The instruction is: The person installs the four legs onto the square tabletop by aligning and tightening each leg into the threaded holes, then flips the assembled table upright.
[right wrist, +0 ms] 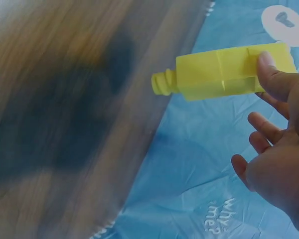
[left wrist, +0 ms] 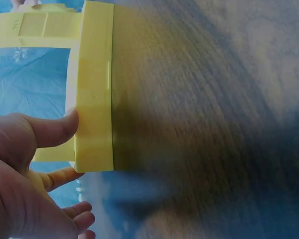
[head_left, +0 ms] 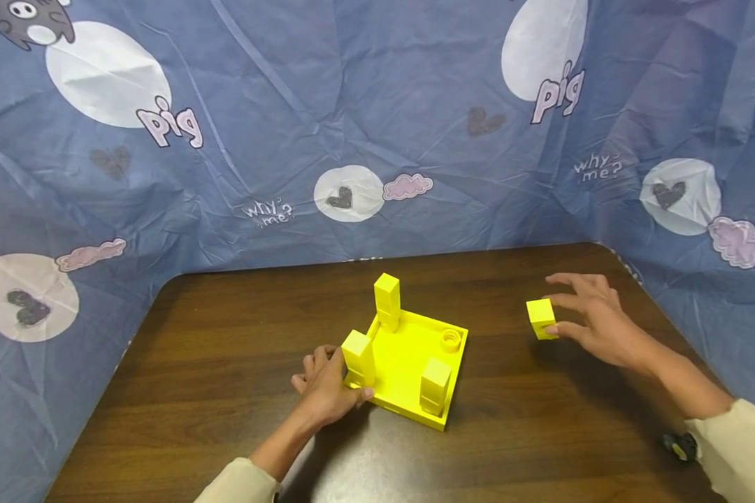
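A yellow square tray-like base with a low rim lies on the table. Upright yellow square posts stand at three of its corners: far left, near left and near right. A round threaded socket shows at the far right corner. My left hand grips the near left corner, its thumb against the rim. Off to the right, above the table, my right hand pinches a loose yellow square post between thumb and fingers. That post's threaded end points down toward the table.
The brown wooden table has rounded far corners. Blue printed cloth hangs behind it and along its sides. A small black object is partly visible by the right sleeve.
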The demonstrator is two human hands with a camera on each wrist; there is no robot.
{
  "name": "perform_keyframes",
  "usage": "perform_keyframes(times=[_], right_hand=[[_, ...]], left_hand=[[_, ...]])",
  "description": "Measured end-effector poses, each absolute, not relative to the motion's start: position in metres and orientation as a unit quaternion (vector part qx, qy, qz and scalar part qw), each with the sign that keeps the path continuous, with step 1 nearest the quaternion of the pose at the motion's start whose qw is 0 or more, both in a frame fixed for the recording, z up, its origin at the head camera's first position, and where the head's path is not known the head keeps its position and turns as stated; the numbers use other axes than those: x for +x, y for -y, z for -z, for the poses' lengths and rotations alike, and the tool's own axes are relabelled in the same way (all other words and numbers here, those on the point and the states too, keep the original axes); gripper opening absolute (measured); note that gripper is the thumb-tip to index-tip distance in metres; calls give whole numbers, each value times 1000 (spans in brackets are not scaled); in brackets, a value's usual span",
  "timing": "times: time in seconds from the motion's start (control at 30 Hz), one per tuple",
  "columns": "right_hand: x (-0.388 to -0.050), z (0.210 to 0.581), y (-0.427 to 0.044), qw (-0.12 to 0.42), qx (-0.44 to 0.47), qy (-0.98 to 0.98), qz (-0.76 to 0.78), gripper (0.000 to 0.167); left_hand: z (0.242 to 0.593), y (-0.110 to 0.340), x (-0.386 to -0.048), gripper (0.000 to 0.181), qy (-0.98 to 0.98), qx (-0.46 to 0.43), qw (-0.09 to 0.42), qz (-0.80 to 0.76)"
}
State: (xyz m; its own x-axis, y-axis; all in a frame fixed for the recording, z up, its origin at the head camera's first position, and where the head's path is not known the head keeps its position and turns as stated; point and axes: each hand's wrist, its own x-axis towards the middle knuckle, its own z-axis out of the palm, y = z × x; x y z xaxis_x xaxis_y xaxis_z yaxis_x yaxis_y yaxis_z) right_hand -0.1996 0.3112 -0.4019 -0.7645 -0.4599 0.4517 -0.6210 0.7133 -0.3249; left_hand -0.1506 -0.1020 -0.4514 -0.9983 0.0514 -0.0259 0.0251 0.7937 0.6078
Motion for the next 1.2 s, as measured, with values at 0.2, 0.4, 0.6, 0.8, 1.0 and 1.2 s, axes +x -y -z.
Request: perform_keyframes(times=[0.2,0.4,0.6,0.8,1.0,1.2], right_hand=[[-198,397,-299,151,291,899,-290,36],[-196,393,-290,127,272,897,-325,30],[-195,389,-284,122,263,896,-335,29],[-195,387,-279,125,272,891,-343,27],[-194,383,-273,116,272,889,-349,28],[-192,381,-265,93,268,887,-365,30]], left_hand=[[451,104,-153,65,-950,21,30,-311],[450,101,-152,63,-950,19,32,-309],[452,92,-146,68,-949,0,11,-315],[459,85,-145,56,-946,-10,-38,-321],[456,91,-155,38,-940,4,-17,-340],[455,103,-164,29,-935,22,19,-353]])
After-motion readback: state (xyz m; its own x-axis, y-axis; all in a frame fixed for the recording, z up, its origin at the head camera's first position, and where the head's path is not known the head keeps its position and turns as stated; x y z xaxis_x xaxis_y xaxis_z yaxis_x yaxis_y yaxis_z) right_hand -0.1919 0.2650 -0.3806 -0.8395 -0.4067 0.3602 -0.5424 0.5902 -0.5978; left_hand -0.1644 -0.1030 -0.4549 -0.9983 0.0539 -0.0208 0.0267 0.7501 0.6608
